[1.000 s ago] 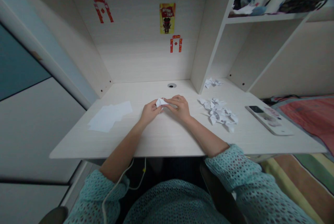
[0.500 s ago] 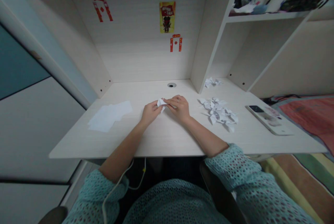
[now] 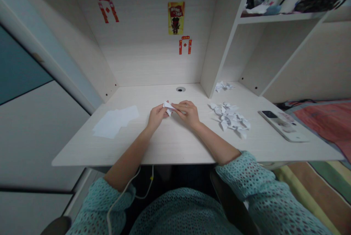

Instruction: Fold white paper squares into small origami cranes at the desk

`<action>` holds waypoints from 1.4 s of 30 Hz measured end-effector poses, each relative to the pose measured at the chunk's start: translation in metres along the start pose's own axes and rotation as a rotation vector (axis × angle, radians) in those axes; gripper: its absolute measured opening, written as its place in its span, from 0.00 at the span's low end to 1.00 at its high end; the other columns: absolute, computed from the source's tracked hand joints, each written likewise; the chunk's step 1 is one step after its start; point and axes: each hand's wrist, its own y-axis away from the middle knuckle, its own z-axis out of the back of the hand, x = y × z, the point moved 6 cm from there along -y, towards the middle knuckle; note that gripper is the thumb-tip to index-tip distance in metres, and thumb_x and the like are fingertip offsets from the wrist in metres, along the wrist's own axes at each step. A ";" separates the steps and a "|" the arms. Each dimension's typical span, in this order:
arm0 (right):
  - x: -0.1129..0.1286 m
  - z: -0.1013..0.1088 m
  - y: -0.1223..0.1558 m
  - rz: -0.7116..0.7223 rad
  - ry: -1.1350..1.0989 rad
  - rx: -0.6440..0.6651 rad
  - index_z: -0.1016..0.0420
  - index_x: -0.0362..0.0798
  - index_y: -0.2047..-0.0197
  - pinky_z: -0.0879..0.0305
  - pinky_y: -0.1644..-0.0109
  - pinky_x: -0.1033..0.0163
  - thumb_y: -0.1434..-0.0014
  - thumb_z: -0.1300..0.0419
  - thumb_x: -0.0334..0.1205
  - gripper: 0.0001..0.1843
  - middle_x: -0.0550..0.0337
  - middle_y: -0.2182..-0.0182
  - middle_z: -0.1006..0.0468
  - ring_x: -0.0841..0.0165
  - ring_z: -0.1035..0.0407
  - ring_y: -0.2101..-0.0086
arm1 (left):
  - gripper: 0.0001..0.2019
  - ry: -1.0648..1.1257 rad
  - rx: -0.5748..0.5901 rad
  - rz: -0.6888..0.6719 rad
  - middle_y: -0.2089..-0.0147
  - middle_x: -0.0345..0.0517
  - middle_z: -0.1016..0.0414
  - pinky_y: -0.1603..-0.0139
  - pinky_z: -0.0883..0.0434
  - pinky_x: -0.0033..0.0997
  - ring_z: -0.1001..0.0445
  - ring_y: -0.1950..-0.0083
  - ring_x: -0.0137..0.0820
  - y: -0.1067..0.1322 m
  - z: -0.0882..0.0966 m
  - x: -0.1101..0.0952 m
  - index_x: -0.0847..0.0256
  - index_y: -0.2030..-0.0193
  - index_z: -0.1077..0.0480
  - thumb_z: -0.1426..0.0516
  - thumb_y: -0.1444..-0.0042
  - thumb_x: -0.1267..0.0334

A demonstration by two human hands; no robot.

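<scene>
A small folded white paper piece (image 3: 167, 106) is pinched between both my hands over the middle of the pale desk (image 3: 175, 143). My left hand (image 3: 156, 116) grips its left side with curled fingers. My right hand (image 3: 188, 113) holds its right side, fingers pressed together along the paper. A pile of several finished folded white paper figures (image 3: 230, 118) lies to the right of my right hand. Flat white paper sheets (image 3: 115, 121) lie to the left of my left hand.
A phone (image 3: 282, 124) lies on the desk at the right. More folded paper (image 3: 223, 86) sits in the shelf nook at the back. A round cable hole (image 3: 180, 89) is behind my hands. Bags stand on the upper shelf (image 3: 276, 17). A bed with colourful bedding (image 3: 326, 121) borders the right.
The folded paper has been turned and raised slightly between my fingers; both hands stay in the same place.
</scene>
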 end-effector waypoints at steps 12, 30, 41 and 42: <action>0.015 -0.001 -0.001 0.077 -0.091 0.036 0.22 0.57 0.56 0.34 0.52 0.54 0.43 0.41 0.42 0.11 0.61 0.59 0.20 0.64 0.32 0.60 | 0.21 0.147 -0.010 -0.010 0.58 0.49 0.24 0.57 0.27 0.34 0.25 0.59 0.32 -0.005 0.005 0.007 0.64 0.50 0.30 0.43 0.49 0.56; -0.021 -0.019 0.002 -0.425 -0.539 -0.019 0.21 0.50 0.57 0.34 0.63 0.62 0.54 0.34 0.48 0.20 0.55 0.64 0.20 0.68 0.29 0.68 | 0.25 0.077 0.011 -0.008 0.51 0.50 0.24 0.60 0.28 0.31 0.25 0.55 0.36 -0.009 0.007 0.012 0.61 0.49 0.29 0.37 0.58 0.64; -0.022 -0.018 0.005 -0.408 -0.435 -0.043 0.19 0.49 0.65 0.36 0.66 0.63 0.52 0.36 0.47 0.13 0.57 0.71 0.20 0.68 0.30 0.71 | 0.20 -0.025 0.006 -0.086 0.51 0.51 0.24 0.58 0.27 0.32 0.25 0.54 0.37 -0.006 0.003 0.006 0.63 0.51 0.27 0.42 0.51 0.62; -0.023 -0.018 0.005 -0.405 -0.434 -0.037 0.19 0.49 0.65 0.36 0.66 0.64 0.52 0.36 0.47 0.13 0.57 0.71 0.20 0.68 0.30 0.71 | 0.19 -0.037 -0.005 -0.108 0.51 0.51 0.24 0.58 0.27 0.32 0.25 0.54 0.37 -0.006 0.003 0.005 0.63 0.51 0.27 0.43 0.50 0.61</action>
